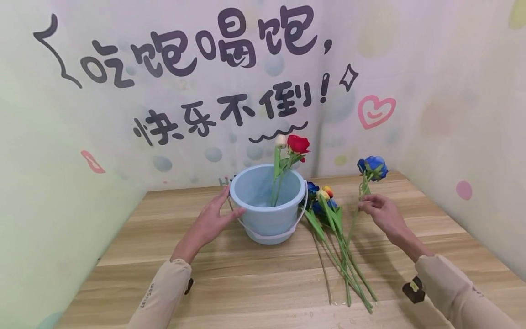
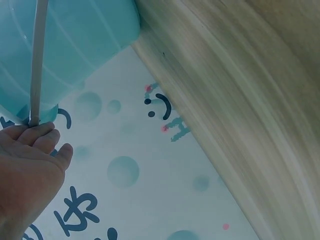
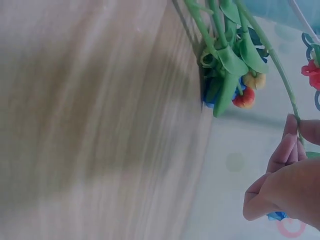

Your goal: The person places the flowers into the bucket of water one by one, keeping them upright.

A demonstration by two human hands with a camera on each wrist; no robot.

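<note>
A light blue bucket (image 1: 267,224) with a white handle stands on the table. In it lean a red flower (image 1: 298,144) and a white tulip (image 1: 281,141). My left hand (image 1: 210,220) rests against the bucket's left side, its thumb and fingers spread at the rim; the left wrist view shows its fingertips by the handle's end. Between thumb and fingers, my right hand (image 1: 382,214) pinches the stem of a blue flower (image 1: 375,168), whose head is raised to the bucket's right. Below it lies a bunch of flowers (image 1: 328,205), blue blooms and yellow-orange tulips with long green stems.
The wooden table (image 1: 164,228) meets a printed curtain (image 1: 197,155) along its back edge. The loose stems (image 1: 353,278) spread toward the table's near side, between the bucket and my right forearm. A pale wall (image 1: 49,205) borders the left.
</note>
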